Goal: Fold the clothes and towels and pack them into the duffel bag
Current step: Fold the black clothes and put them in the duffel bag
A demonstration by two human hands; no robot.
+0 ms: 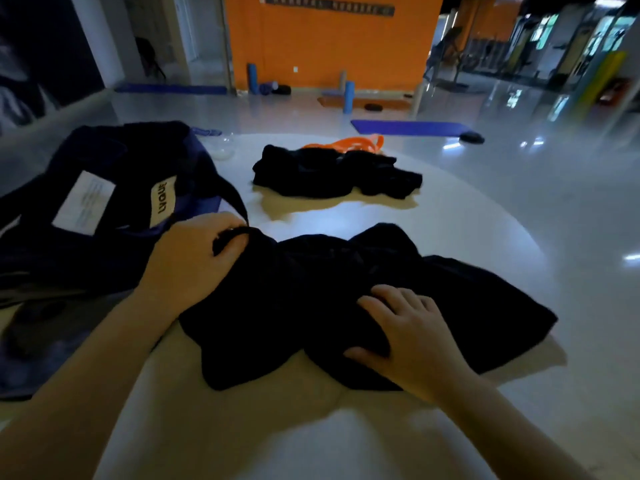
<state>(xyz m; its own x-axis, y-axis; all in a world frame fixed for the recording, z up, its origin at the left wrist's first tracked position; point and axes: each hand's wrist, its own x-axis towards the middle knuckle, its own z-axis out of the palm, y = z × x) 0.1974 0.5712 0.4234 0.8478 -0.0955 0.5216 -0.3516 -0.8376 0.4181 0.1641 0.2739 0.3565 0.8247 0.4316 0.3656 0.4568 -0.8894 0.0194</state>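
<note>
The right hand (405, 336) is lying on the near part of the dark garment (346, 296), its fingers pressing into the cloth and gathering a fold, probably to anchor it. The left hand (194, 261) is gripping the garment's far-left edge, fingers curled round a rolled hem or strap, likely preparing to draw that side over for a fold. The garment is lying bunched on the counter (467, 216), just beside the duffel bag (114, 188). The bag is sitting open at the left, presumably kept close for packing. A second dark pile (332, 174) is waiting farther back, touching an orange item (346, 144). The low light is making the garment's type and seams impossible to identify. The frame is cutting off the bag's left side.
</note>
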